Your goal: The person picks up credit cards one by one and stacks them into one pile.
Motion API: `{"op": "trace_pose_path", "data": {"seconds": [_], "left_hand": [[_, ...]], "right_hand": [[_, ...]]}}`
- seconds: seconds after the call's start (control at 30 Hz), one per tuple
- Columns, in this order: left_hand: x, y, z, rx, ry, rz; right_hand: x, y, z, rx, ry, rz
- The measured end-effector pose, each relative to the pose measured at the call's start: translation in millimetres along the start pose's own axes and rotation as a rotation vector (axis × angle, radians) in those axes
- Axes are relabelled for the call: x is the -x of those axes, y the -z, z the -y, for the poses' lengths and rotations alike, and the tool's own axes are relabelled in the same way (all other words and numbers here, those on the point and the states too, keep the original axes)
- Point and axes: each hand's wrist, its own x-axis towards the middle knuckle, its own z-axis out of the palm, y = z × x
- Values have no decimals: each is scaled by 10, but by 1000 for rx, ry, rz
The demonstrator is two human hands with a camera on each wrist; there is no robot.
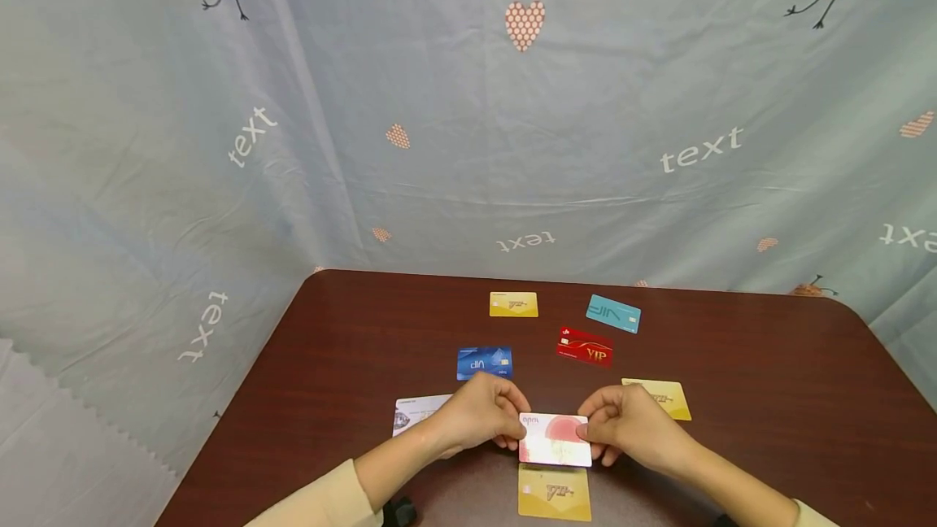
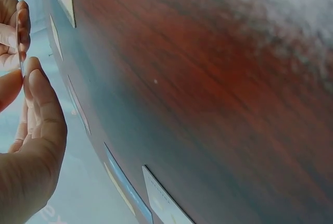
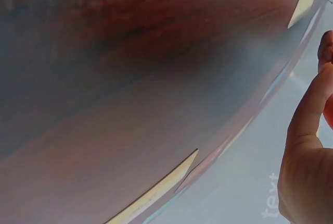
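Observation:
A white and pink card (image 1: 554, 450) is held up between both hands, its printed face toward the head camera. The left hand (image 1: 479, 415) pinches its left edge between thumb and fingers; the right hand (image 1: 635, 428) pinches the right edge. In the left wrist view the card (image 2: 20, 36) appears edge-on, raised above the table, with the left hand (image 2: 39, 140) at its near end. The right wrist view catches only part of the right hand (image 3: 307, 151). Just below the held card, a gold card (image 1: 554, 494) lies flat on the table.
On the dark wooden table (image 1: 351, 332) lie a white card (image 1: 417, 411), partly behind the left hand, a blue card (image 1: 485, 362), a red card (image 1: 585, 346), a teal card (image 1: 613, 313), a far gold card (image 1: 514, 304) and a right gold card (image 1: 668, 398). A patterned curtain (image 1: 454, 185) hangs behind.

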Motion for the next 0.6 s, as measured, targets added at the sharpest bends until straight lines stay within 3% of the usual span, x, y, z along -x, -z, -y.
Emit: {"op": "trace_pose_path", "data": {"seconds": [0.6], "left_hand": [[109, -60, 11, -86, 8, 56]], "right_hand": [[110, -82, -76, -28, -34, 75]]}}
